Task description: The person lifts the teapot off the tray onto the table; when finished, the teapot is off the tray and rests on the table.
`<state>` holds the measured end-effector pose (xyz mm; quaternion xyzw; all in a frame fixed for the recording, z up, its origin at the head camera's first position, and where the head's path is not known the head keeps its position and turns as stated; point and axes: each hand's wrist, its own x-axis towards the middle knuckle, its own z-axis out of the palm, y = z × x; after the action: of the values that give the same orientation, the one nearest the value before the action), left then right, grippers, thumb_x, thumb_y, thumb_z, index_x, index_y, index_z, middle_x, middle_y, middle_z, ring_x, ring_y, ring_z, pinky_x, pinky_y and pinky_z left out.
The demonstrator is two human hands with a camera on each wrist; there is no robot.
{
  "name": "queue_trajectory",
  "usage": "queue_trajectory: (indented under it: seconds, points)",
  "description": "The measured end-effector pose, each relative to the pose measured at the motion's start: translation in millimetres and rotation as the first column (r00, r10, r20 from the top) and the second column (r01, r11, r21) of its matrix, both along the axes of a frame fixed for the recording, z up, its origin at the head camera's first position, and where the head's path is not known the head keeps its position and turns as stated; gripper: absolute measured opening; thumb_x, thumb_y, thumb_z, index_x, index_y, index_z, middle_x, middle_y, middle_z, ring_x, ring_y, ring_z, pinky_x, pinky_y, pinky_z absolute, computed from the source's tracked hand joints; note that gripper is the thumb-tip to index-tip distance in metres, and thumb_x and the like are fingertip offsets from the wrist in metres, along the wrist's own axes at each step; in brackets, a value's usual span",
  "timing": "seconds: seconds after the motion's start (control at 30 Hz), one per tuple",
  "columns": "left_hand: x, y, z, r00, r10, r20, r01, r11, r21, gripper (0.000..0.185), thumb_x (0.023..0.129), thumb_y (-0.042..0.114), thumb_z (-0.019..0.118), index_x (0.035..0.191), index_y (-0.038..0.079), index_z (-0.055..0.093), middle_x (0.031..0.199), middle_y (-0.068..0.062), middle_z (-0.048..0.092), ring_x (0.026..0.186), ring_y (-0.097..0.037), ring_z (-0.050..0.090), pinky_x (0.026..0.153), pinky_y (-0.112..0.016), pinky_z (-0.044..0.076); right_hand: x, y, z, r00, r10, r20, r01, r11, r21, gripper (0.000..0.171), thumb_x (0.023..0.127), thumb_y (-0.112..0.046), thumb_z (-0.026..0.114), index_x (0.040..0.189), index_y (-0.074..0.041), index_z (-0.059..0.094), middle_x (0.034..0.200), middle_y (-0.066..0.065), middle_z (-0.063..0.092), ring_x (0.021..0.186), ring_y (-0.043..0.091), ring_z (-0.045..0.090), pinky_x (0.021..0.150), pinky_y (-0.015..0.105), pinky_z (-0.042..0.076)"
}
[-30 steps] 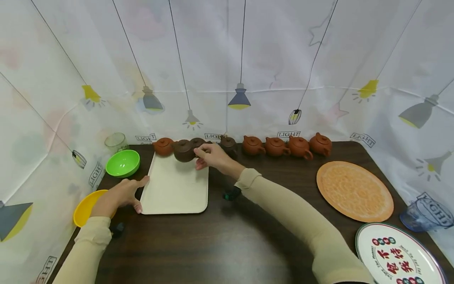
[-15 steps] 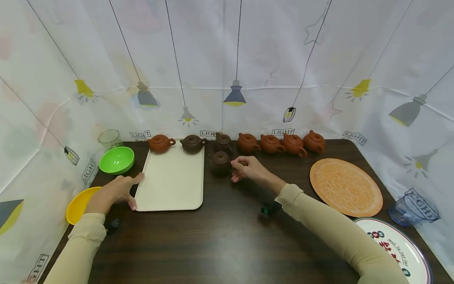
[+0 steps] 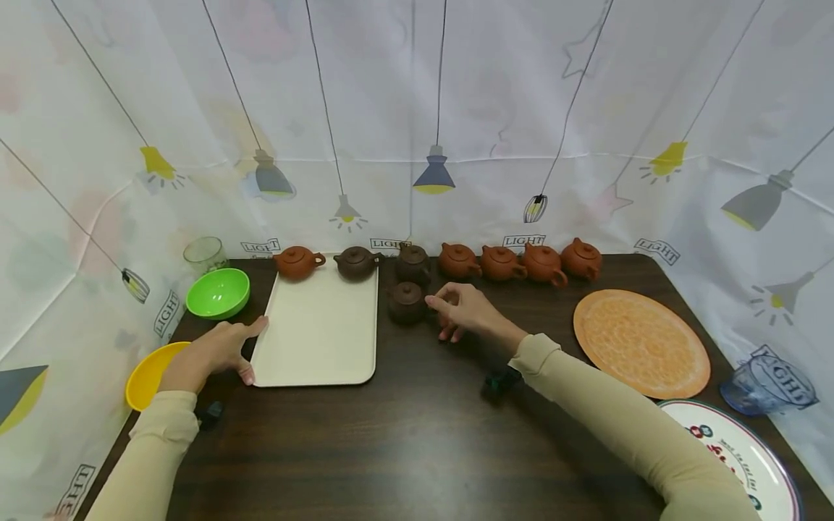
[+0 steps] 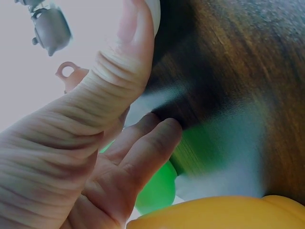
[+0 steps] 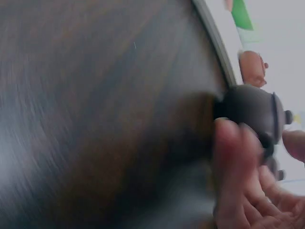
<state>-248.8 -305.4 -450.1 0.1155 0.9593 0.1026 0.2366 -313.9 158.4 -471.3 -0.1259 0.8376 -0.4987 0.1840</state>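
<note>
Green bowl (image 3: 218,294) and yellow bowl (image 3: 147,375) stand near the tray (image 3: 319,340)

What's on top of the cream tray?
A reddish-brown teapot and a dark brown teapot sit at its far end. The parts of the cream tray right under them can't be seen, because the pots cover them.

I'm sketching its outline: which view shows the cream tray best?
The head view: nearly the whole cream tray shows from above, with the left hand at its edge. The right wrist view catches only part of its rim; the washed-out left wrist view, just a pale sliver.
</note>
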Motion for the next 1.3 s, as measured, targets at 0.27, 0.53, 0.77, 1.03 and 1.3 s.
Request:
queue_trajectory:
  seconds: [0.27,0.53,0.77,1.03,1.3]
  points:
    - [0.8,-5.5,0.3,1.0,0.022,0.009,-0.022,1.0,-0.012,0.12,0.074,0.03,0.098,0.166,-0.004,0.029,0.153,-0.038,0.052,0.114,-0.042,0.055,0.115,-0.066,0.044,-38.5,-38.8,60.5,0.919,0.158,-0.363,-0.051,0.957,0.286,0.027,0.11,-0.034,0.062,0.114,-0.01,0.073,0.072,0.006,0.071,0.054,0.024,0.07,0.061,0.034,0.056]
    - [-1.6,-5.4,-2.4,0.999,0.042,0.027,-0.042,0.999,-0.01,0.12,0.075,0.028,0.098,0.167,-0.002,0.027,0.156,-0.038,0.049,0.117,-0.041,0.054,0.117,-0.067,0.042,-93.8,-106.1,77.8,0.99,0.057,0.131,-0.082,0.977,0.195,0.04,0.11,-0.019,0.059,0.146,0.0,0.059,0.123,0.029,0.075,0.064,0.014,0.075,0.066,0.03,0.062]
    - [-2.1,7.7,-2.9,1.0,0.001,-0.013,-0.001,1.0,-0.005,0.115,0.075,0.023,0.098,0.165,-0.003,0.033,0.149,-0.035,0.058,0.116,-0.04,0.059,0.115,-0.064,0.046,-110.3,-118.3,47.6,0.987,0.011,0.16,-0.051,0.968,0.245,0.047,0.11,-0.011,0.055,0.153,0.005,0.051,0.112,0.027,0.076,0.057,0.011,0.071,0.054,0.02,0.052]
    - [-4.7,9.8,-1.2,1.0,0.026,-0.017,-0.026,1.0,0.001,0.115,0.075,0.02,0.098,0.166,-0.002,0.032,0.154,-0.036,0.053,0.122,-0.04,0.06,0.116,-0.065,0.044,-116.9,-130.7,32.7,0.989,0.102,-0.107,-0.034,0.862,0.505,0.033,0.11,-0.013,0.057,0.136,-0.001,0.073,0.129,0.018,0.077,0.091,0.021,0.08,0.091,0.031,0.062]
    - [-4.1,3.1,-1.4,0.998,0.06,0.01,-0.06,0.998,-0.005,0.118,0.074,0.022,0.098,0.166,-0.002,0.029,0.157,-0.038,0.047,0.129,-0.044,0.057,0.118,-0.066,0.042,-113.7,-142.5,30.6,0.966,0.114,-0.234,0.012,0.879,0.477,0.028,0.105,-0.006,0.059,0.097,0.007,0.082,0.098,0.019,0.082,0.078,0.022,0.081,0.106,0.039,0.059]
